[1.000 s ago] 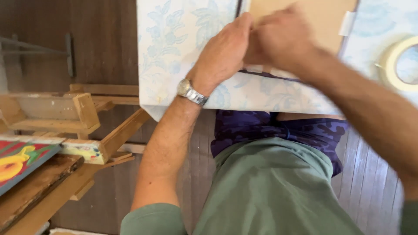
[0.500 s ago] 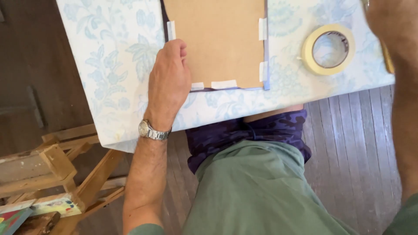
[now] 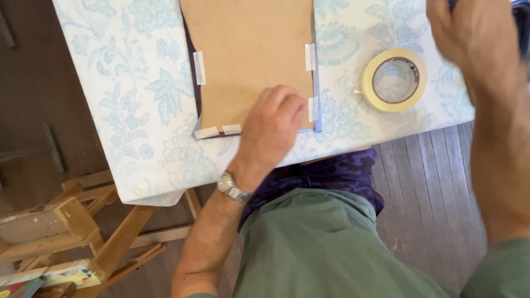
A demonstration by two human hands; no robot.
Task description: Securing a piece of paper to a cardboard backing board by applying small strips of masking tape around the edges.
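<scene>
Brown board (image 3: pixel 251 60), flat on the counter (image 3: pixel 127 99), in the head view. Taped down with pale strips: one on the left edge (image 3: pixel 199 67), two on the right edge (image 3: pixel 311 57), two at the lower left corner (image 3: pixel 216 131). Dark sheet peeking out beneath along the left and bottom edges. Counter draped in white cloth with a pale blue leaf print.

Left hand (image 3: pixel 270 129) palm-down on the lower right part of the board, knuckles up, fingers (image 3: pixel 287 102) curled and pressed together, tips bearing on the board just beside the lower right tape strip. Wrist bent over the counter's near edge, forearm slanting down and left toward the body. Metal watch (image 3: pixel 232 187) on the wrist.

Right hand (image 3: pixel 477 38) raised at the top right, blurred, above the counter, forearm dropping down the right side. Fingers cut off by the frame edge; cannot tell whether spread or closed, or pinching anything.

Tape roll (image 3: pixel 393 80), cream, lying flat on the cloth between the board and the right hand, apart from both.

Green sleeves, purple patterned cloth (image 3: pixel 337 174) at the lap below the counter. Wooden easel (image 3: pixel 83 221) on the dark plank floor (image 3: pixel 430 176) at lower left, with a bright painted panel (image 3: pixel 22 287) at the corner.
</scene>
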